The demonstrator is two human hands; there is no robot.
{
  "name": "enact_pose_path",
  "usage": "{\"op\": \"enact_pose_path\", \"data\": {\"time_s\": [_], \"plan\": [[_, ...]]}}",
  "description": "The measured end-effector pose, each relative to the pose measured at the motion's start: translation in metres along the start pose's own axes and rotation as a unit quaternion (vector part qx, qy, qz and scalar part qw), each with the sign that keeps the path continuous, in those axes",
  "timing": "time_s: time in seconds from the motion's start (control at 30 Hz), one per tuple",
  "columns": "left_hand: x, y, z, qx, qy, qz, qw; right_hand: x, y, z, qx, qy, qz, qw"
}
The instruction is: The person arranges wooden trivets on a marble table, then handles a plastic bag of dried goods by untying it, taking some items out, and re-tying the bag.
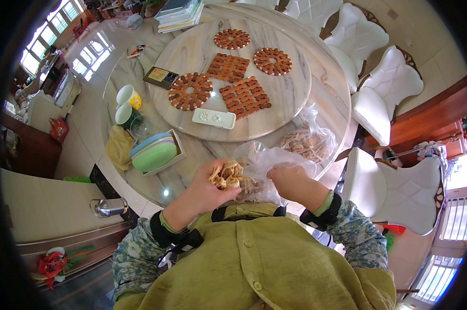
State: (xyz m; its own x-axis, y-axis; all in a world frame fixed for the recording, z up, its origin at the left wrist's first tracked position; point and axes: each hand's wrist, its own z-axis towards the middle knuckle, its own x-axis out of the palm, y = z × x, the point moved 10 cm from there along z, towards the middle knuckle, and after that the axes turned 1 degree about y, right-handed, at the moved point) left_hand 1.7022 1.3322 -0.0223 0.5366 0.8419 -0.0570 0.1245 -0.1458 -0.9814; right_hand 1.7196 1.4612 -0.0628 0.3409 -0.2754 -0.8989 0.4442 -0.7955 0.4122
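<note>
Clasped in my left hand [214,184] is a bunch of tan, curled dried food pieces [229,175], possibly dried vegetable or mushroom. My right hand [295,184] pinches the rim of a clear plastic bag [270,161] at the table's near edge. Inside this bag, partly hidden by the film and my hands, lie more brownish dried pieces [252,188]. Beyond my right hand stands a second clear bag [309,143], its top gathered, full of thin tan dried strips.
On the round marble table's turntable [163,120] lie several wooden trivets [190,91], a white remote control [214,118] and a smartphone [161,77]. Cups [128,96], a yellow cloth [119,147] and a box of pastel plastic dishes [154,153] stand left. White chairs [396,77] line the right side.
</note>
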Motion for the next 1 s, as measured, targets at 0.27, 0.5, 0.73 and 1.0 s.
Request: {"op": "enact_pose_path", "data": {"time_s": [0.27,0.5,0.73,1.0], "plan": [[0.036,-0.028,-0.016,0.135,0.170,0.193,0.957,-0.019,0.011,0.027,0.039,-0.058,0.354,0.933],[0.025,-0.013,-0.011,0.115,0.140,0.478,0.860,-0.009,0.006,0.038,0.058,-0.043,0.683,0.727],[0.022,-0.013,-0.022,0.128,0.129,0.546,0.818,0.008,0.017,0.015,-0.021,-0.041,0.070,0.996],[0.021,-0.011,-0.017,0.126,0.121,0.531,0.829,0.058,0.005,0.043,0.087,0.140,0.087,0.982]]}}
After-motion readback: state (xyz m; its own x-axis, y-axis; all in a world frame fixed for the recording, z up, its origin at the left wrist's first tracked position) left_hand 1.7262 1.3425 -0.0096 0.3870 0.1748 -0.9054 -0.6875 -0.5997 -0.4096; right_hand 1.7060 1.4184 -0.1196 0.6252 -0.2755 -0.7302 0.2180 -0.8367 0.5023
